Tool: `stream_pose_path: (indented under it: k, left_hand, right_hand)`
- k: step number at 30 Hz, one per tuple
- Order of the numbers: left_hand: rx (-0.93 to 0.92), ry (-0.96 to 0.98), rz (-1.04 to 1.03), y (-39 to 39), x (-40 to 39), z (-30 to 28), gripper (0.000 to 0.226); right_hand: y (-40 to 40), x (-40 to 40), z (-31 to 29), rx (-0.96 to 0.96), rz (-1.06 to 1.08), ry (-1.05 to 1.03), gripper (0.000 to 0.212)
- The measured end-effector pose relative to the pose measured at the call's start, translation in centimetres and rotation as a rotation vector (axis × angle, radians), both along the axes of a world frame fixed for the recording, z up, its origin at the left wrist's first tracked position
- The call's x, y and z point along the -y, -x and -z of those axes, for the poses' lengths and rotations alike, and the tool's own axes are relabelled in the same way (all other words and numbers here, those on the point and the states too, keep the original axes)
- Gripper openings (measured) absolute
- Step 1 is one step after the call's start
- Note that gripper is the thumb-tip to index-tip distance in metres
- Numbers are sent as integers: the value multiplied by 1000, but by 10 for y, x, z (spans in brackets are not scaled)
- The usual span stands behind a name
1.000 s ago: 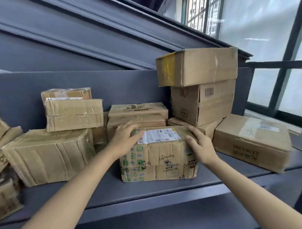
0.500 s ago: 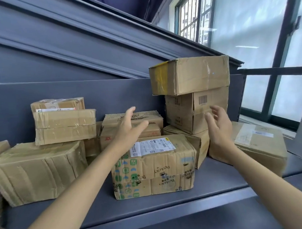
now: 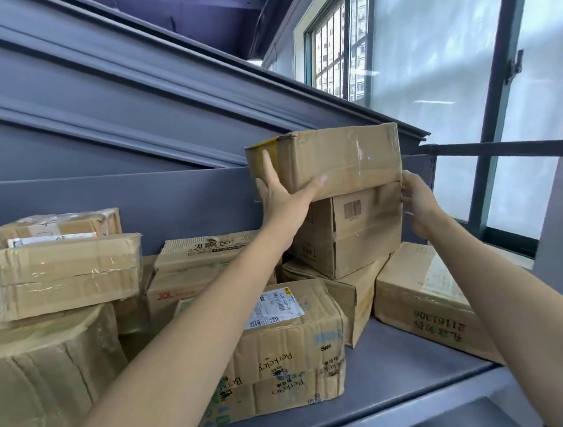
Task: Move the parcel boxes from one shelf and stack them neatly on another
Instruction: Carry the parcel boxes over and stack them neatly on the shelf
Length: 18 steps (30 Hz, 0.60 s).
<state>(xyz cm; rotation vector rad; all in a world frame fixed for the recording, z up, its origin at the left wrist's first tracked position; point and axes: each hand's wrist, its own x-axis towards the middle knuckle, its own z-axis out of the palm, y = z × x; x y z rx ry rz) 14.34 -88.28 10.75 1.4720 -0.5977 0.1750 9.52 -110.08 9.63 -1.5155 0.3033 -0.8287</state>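
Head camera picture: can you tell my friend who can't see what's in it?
Two bare hands, left hand and right hand, touch the ends of the top brown cardboard box on a stack, with more taped cardboard parcels on the grey metal shelf.

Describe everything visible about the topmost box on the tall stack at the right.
The top box is a plain brown cardboard parcel, wider than tall, creased and sealed with clear tape, its left end yellow-taped and torn at the upper corner. It sits level atop the barcode box, overhanging it to the left. The left hand presses its left end and lower front edge; the right hand is at its lower right corner.
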Motion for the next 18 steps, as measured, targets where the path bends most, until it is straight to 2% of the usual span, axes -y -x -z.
stream_pose_path:
  k: [3,5,8,10,12,14,18]
  left_hand:
    - [35,24,-6,-14,-2,-1,101]
    - [25,47,22,-22,-9,-1,97]
    - [15,101,66,-29,-20,1,87]
    - [17,154,85,-33,-28,1,82]
    - [19,199,82,-31,-37,1,74]
    - [16,261,69,-25,-49,-3,67]
    - [19,368,47,-11,-88,-1,57]
  right_hand:
    - [0,10,5,21,55,-93,29]
    - [3,17,9,31,41,-93,17]
    - [6,31,20,-15,13,34,38]
    - [7,33,28,-69,2,106,45]
    - [6,27,35,-127,42,186,44]
    - [6,21,39,-104,90,212,39]
    - [10,10,42,-53,160,255,43]
